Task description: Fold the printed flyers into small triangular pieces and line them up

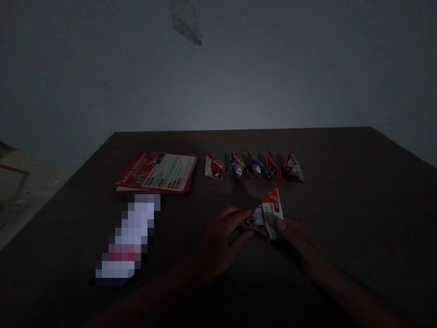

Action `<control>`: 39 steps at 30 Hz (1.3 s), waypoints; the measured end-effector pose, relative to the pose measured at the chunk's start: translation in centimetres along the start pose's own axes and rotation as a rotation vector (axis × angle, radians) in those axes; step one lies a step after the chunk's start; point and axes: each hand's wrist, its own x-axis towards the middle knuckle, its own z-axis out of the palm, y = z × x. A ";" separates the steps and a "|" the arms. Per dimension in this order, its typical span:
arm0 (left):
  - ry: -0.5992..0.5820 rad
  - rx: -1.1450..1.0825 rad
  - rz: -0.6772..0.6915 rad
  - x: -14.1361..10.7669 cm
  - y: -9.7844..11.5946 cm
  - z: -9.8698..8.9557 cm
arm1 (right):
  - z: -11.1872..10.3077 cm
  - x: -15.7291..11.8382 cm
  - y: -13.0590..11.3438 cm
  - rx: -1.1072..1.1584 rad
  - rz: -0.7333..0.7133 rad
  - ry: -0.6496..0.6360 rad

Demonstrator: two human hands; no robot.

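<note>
A folded paper piece [268, 216], red, white and blue with a pointed top, is held between both hands above the dark table [334, 159]. My left hand [223, 237] pinches its left side between thumb and fingers. On the right side, my right hand [300, 237] grips the white part, its thumb on the near face. Beyond the hands stands a row of several small folded paper shapes, among them a red and white one [215, 167] at the left end, a blue one [238, 166], and another red and white one [293, 168] at the right end.
A stack of red and white printed sheets [170, 168] lies at the back left. Nearer me, left of my left hand, is a bright pixelated oblong object [131, 237]. A grey wall [256, 82] rises behind the table's back edge.
</note>
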 end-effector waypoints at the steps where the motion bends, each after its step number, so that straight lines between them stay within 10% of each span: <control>1: 0.001 0.003 0.015 0.0 0.0 -0.1 | 0.0 0.1 0.2 0.104 0.064 0.012; 9: 0.018 0.046 0.077 0.1 0.2 -0.4 | 0.3 0.7 -0.7 0.481 0.259 -0.026; 39: 0.030 -0.005 0.053 0.4 0.5 -0.7 | -0.1 0.0 -1.3 0.413 0.189 -0.123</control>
